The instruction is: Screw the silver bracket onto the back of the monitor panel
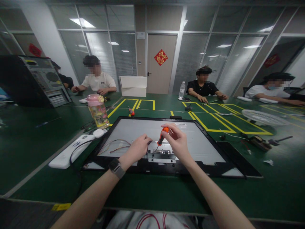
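Note:
A flat monitor panel (205, 149) lies face down on the green table, its grey metal back up, with a small metal bracket (162, 156) near its front edge. My right hand (177, 141) is closed around an orange-handled screwdriver (162, 135), whose tip points down at the bracket. My left hand (138, 149) rests on the panel just left of the bracket, fingers curled and pinched near the screwdriver tip; what they hold is hidden. Thin coloured wires (114, 147) run across the panel's left part. A watch sits on my left wrist.
A white cover piece (68, 152) with a black cable lies left of the panel, a pink-lidded bottle (97, 111) behind it. A white fan grille (263, 117) and loose parts sit right. A computer case (35, 79) stands far left. Three people sit across the table.

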Demonstrator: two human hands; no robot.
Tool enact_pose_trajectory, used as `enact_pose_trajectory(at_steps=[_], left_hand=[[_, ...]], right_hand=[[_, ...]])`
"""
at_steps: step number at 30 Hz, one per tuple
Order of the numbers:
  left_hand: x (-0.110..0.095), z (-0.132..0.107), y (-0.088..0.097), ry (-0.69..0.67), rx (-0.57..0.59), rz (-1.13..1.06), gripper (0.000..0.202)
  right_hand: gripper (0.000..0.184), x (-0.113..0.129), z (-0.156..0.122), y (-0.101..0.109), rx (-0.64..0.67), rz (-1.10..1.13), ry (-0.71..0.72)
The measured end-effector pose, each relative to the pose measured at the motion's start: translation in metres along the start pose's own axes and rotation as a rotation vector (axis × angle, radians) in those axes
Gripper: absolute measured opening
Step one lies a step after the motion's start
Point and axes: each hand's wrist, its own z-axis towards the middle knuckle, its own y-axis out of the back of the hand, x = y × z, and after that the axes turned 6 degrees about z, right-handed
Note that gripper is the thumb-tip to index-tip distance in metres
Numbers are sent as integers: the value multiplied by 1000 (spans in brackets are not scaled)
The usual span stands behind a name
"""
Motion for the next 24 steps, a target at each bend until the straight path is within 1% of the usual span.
enact_pose_trajectory(at_steps=[3,5,7,10,13,19,22,24], left_hand=[[0,0,0,0,-3,-7,38],[0,0,-1,-1,-4,-9,38],[0,0,-1,-1,-3,-5,38],[-1,0,0,4,-1,-2,38],[-1,0,0,-5,-6,1,39],[2,0,-3,-12,-20,5,39],[3,0,-4,-23,-34,-1,40],[3,0,-5,-21,-28,4,40]], right_hand=[[13,1,-1,0,-3,-34,23],[19,3,-1,1,25,-57,18],[25,4,-2,1,43,-34,-6],[23,5,-3,0,31,19,-48],[22,4,-3,-1,9,22,-64],[15,3,-1,0,-32,-76,27],[22,3,-2,1,20,-112,53],[27,3,-3,2,69,-93,52]])
